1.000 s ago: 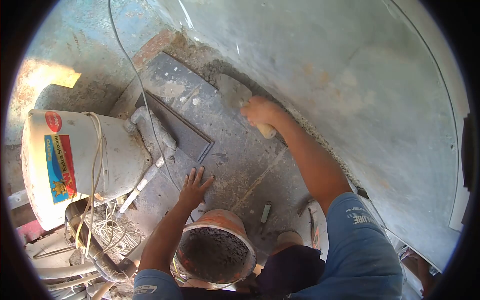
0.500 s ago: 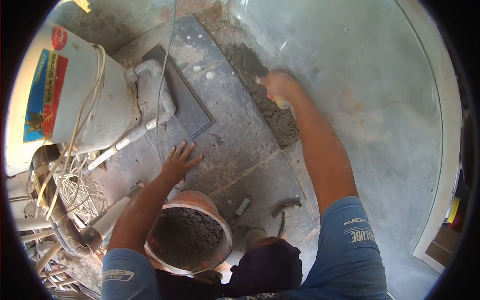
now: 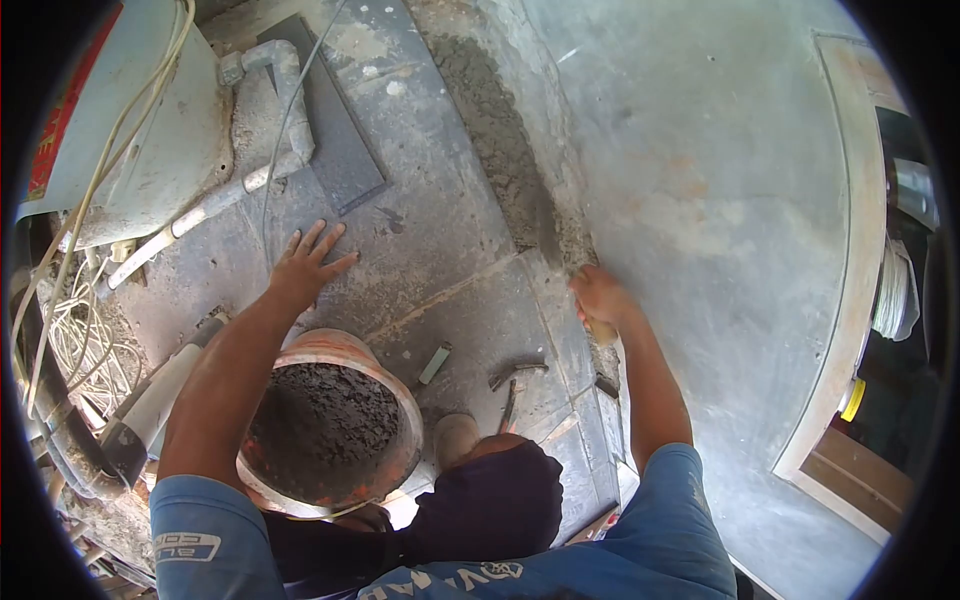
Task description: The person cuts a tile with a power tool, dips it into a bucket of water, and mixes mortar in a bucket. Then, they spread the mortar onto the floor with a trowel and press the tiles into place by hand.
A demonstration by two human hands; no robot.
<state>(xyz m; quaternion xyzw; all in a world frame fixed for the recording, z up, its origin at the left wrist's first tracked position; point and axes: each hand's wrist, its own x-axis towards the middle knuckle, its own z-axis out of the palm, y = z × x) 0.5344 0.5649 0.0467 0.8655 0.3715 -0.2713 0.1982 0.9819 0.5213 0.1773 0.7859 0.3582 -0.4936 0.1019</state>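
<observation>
My right hand (image 3: 600,298) is wrapped round the pale handle of a trowel (image 3: 547,235), beside the wall. The trowel's grey blade points away from me and touches the wet mortar (image 3: 497,150) in the gap between floor tiles and wall. With fingers spread, my left hand (image 3: 308,265) rests flat on the grey floor tiles (image 3: 430,200). Below that hand stands an orange bucket (image 3: 410,420) holding dark mortar, close to my legs.
A hammer (image 3: 510,385) and a small greenish block (image 3: 435,363) lie on the tiles near my knee. At the left are a white pail (image 3: 170,110), a grey pipe (image 3: 292,100) and tangled cable (image 3: 85,340). The plastered wall (image 3: 700,230) rises at the right.
My right hand has drawn the trowel along the gap toward me. The mortar behind it is now uncovered. My left hand stays flat on the tiles while the view has shifted.
</observation>
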